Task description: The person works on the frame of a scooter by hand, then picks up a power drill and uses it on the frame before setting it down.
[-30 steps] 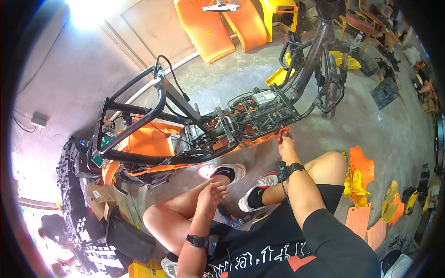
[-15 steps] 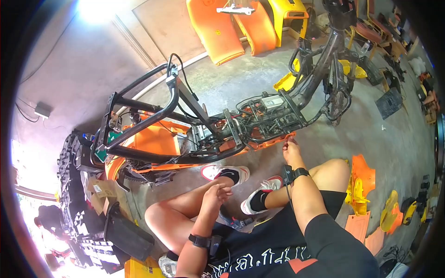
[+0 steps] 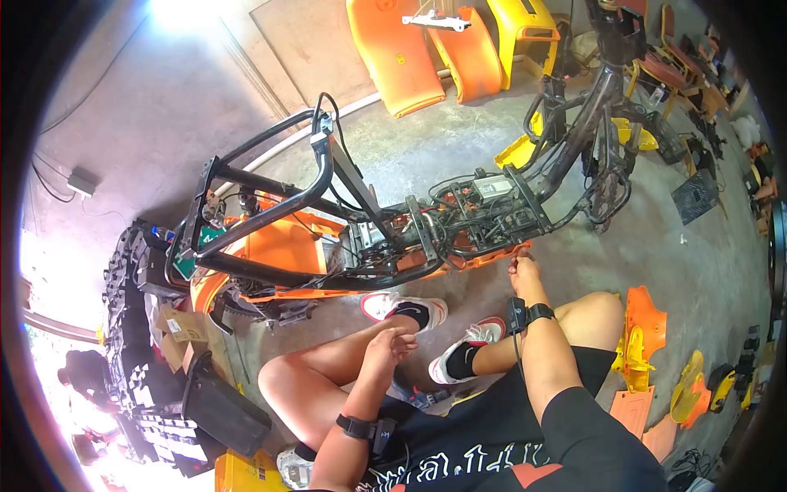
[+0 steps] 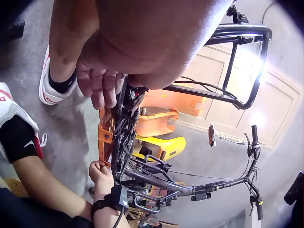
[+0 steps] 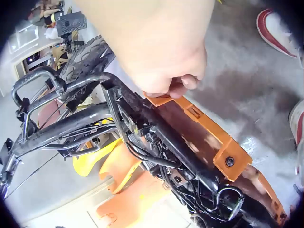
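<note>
A stripped electric scooter, its black tubular frame (image 3: 270,277) and wiring exposed, stands before the seated person. Along its near lower side runs an orange plastic side trim (image 3: 484,261). My right hand (image 3: 525,272) is at the front end of that trim, where curled fingers pinch its tip; the right wrist view shows the trim (image 5: 232,156) with a dark screw in a tab, and the fingertips partly hidden. My left hand (image 3: 387,353) hangs loosely curled above the lap near the left shin, holding nothing. In the left wrist view the left hand (image 4: 102,80) overlaps the frame.
Orange panels (image 3: 402,70) and a yellow panel (image 3: 525,33) lean at the back wall. Yellow and orange plastic pieces (image 3: 646,316) lie on the floor at right. A black bin (image 3: 225,406) and cardboard box (image 3: 182,332) stand at left. Sneakers (image 3: 467,353) rest close to the scooter.
The head view has swung, so the scooter sits further right and lower. My right hand stays at the trim's front end; the left hand remains over the lap.
</note>
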A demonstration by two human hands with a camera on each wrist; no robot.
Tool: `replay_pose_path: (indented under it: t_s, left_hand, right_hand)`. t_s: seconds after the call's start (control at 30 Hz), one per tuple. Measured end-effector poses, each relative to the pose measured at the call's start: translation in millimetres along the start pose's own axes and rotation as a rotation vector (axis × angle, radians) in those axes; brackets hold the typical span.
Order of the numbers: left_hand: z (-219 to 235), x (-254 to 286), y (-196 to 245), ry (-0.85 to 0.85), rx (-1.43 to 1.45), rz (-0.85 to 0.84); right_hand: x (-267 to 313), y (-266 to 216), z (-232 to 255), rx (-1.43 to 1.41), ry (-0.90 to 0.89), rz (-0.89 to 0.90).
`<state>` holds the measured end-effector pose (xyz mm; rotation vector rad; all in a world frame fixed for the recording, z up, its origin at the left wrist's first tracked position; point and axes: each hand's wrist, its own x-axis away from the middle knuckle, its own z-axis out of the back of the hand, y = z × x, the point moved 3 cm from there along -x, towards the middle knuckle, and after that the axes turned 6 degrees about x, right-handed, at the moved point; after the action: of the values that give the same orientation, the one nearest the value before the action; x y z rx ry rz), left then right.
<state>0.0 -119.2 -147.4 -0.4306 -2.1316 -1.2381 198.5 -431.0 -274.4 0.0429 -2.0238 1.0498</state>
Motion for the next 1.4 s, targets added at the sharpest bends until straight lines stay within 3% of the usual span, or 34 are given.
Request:
replay_pose_path:
  t_s: [0.17,0.27,0.33,0.43,0.47,0.53,0.57,0.63,0.67,0.73,0.87,0.93,1.07,1.27,1.4]
  left_hand:
    - [2.7,-1.5,-3.1,0.002,0.004,0.002]
    - [1.6,-0.8,-2.9,0.01,0.004,0.001]
    - [1.6,0.0,-3.8,0.013,0.001,-0.001]
    - [3.1,-1.1,-4.1,0.011,0.009,-0.008]
    - [2.9,-0.5,-3.6,0.019,0.004,-0.009]
    - [3.6,1.1,-3.0,0.029,-0.014,-0.006]
    - [2.8,0.9,-2.5,0.023,-0.004,-0.008]
    - [3.5,-1.5,-4.4,0.017,0.016,-0.009]
    - [4.8,-4.1,-5.7,0.018,0.019,-0.01]
    - [6.9,-7.0,-8.7,-0.001,0.019,-0.007]
    - [2.3,-3.0,-5.3,-0.017,0.009,-0.012]
    - [1.7,-0.9,-3.6,-0.007,0.03,-0.007]
    - [7.8,-0.2,-3.8,0.02,0.039,-0.004]
    - [9.7,-0.8,0.2,0.042,0.051,0.004]
    - [9.9,-0.1,-0.3,0.035,0.037,-0.01]
  right_hand:
    - [2.6,-0.9,-1.6,0.06,0.0,0.013]
    - [-0.9,0.9,1.1,0.246,0.068,0.124]
    - [-26.2,6.3,8.8,0.664,0.161,0.428]
    - [-39.4,14.7,7.1,0.693,0.241,0.449]
    - [-28.9,9.1,3.1,0.689,0.24,0.443]
    - [4.5,-0.3,-7.5,0.354,0.095,0.073]
    - [1.0,1.8,-5.5,0.346,0.097,0.069]
    - [-7.2,6.4,-6.3,0.007,-0.099,-0.096]
    - [-3.6,3.6,-6.7,0.01,-0.1,-0.095]
    - [6.2,0.7,-8.9,-0.126,-0.269,-0.232]
    - [11.3,-0.4,-10.4,-0.019,-0.114,-0.256]
    - [6.2,0.0,-9.0,-0.01,0.026,-0.167]
    - [17.1,-2.6,-15.3,-0.051,0.11,-0.063]
    - [14.2,-0.4,-11.9,0.227,0.082,0.009]
    - [8.3,4.3,-13.9,0.228,0.063,-0.033]
